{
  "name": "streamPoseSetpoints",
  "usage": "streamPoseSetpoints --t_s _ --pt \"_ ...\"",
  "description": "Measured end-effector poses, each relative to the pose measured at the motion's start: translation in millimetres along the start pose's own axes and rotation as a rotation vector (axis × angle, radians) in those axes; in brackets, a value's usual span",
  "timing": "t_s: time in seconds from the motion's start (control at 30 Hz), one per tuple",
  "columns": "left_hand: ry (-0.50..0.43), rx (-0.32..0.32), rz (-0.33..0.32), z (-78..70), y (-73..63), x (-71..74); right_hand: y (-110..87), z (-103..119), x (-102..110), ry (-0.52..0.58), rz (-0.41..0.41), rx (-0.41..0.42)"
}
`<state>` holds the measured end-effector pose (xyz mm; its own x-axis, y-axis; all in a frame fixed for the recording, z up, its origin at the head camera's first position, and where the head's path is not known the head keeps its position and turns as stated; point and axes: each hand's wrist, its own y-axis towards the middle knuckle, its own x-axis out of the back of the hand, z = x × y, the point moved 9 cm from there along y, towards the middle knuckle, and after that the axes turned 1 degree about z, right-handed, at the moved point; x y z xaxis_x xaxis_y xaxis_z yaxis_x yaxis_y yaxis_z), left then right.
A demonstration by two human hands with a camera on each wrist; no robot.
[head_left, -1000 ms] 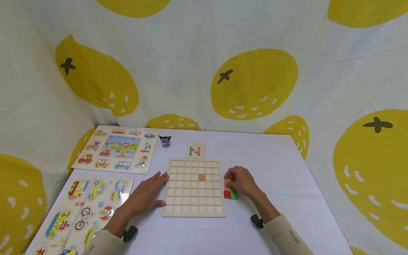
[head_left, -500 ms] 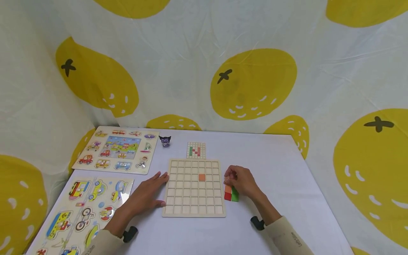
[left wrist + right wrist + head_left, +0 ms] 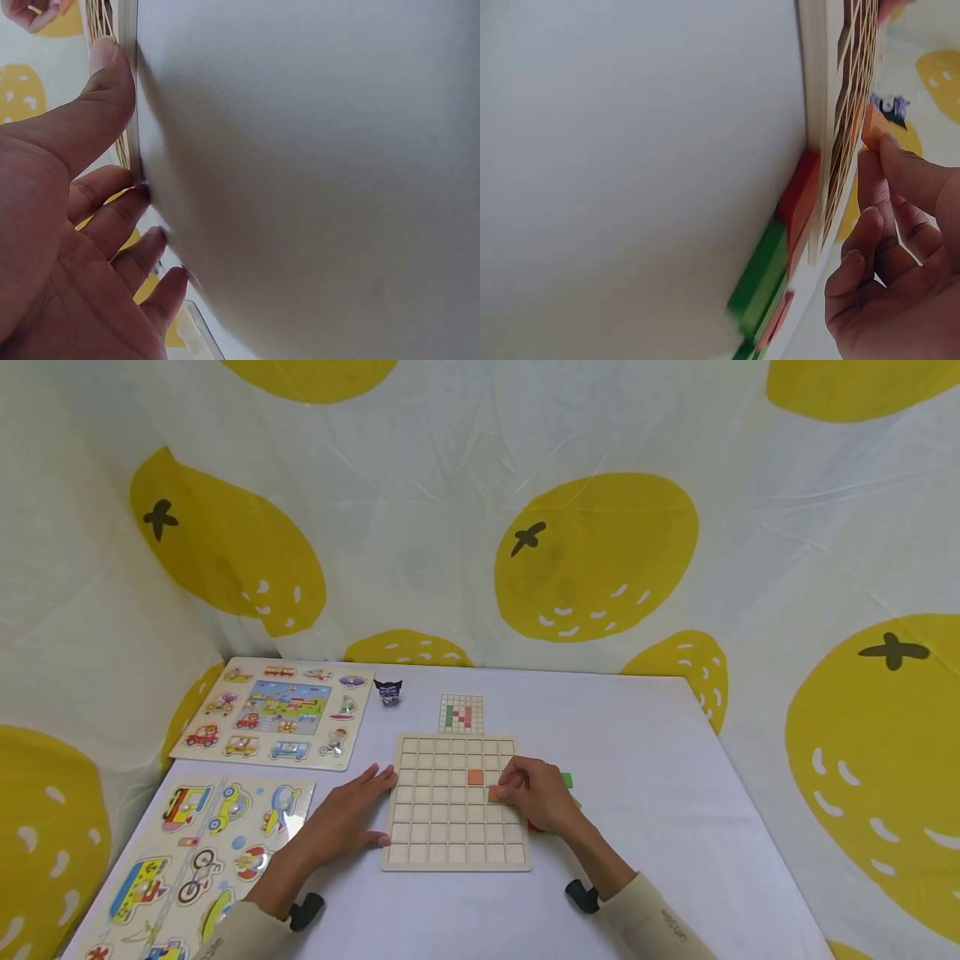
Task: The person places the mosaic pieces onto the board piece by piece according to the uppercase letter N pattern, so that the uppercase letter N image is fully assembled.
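Note:
My right hand (image 3: 542,792) pinches a small orange square tile (image 3: 493,793) between thumb and fingertips. The tile is over the right side of a wooden grid board (image 3: 438,812). In the right wrist view the pinched tile (image 3: 872,127) is tilted, near the board's surface. Another orange tile (image 3: 476,777) sits in a cell, up and left of the held one. My left hand (image 3: 341,818) rests along the board's left edge, its fingers spread; the left wrist view has the thumb (image 3: 112,82) against the board's side.
Red (image 3: 801,196) and green tiles (image 3: 761,274) lie beside the board's right edge, partly hidden by my right hand in the head view. Behind the board is a small pattern card (image 3: 461,713). A dark figurine (image 3: 388,692) and two picture puzzles (image 3: 243,689) are to the left.
My right hand has moved left from the loose tiles to above the board, carrying an orange tile. The left hand has stayed at the board's edge.

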<state>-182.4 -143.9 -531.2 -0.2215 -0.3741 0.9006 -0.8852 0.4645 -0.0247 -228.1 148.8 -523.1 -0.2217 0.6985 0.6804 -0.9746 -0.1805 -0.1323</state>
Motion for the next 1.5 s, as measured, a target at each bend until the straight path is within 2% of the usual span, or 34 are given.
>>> streamPoseSetpoints --t_s 0.23,0.57,0.7,0.83,1.0,1.23,1.5 --pt "-0.009 0.006 -0.004 1.0 0.7 -2.1 5.6 12.6 -18.1 -0.02 0.026 0.029" --pt "-0.007 -0.023 -0.023 -1.2 -0.6 -0.6 10.7 21.3 -31.0 -0.148 0.013 0.017" --pt "-0.018 -0.022 -0.028 -1.9 -1.7 1.1 10.5 21.4 -30.8 -0.155 0.034 0.028" --pt "-0.019 -0.02 -0.025 -1.6 -1.9 1.0 8.8 21.9 -26.1 -0.142 0.06 0.091" --pt "-0.017 -0.007 -0.015 1.3 -1.7 -0.4 2.0 16.0 -7.8 -0.118 0.022 0.136" --pt "-0.016 0.0 -0.008 4.0 -0.6 -2.1 -9.5 -10.2 22.7 -0.052 -0.017 0.025" --pt "-0.01 0.003 -0.014 3.5 -0.9 -1.5 -23.9 -33.4 32.5 -0.133 -0.012 -0.076"
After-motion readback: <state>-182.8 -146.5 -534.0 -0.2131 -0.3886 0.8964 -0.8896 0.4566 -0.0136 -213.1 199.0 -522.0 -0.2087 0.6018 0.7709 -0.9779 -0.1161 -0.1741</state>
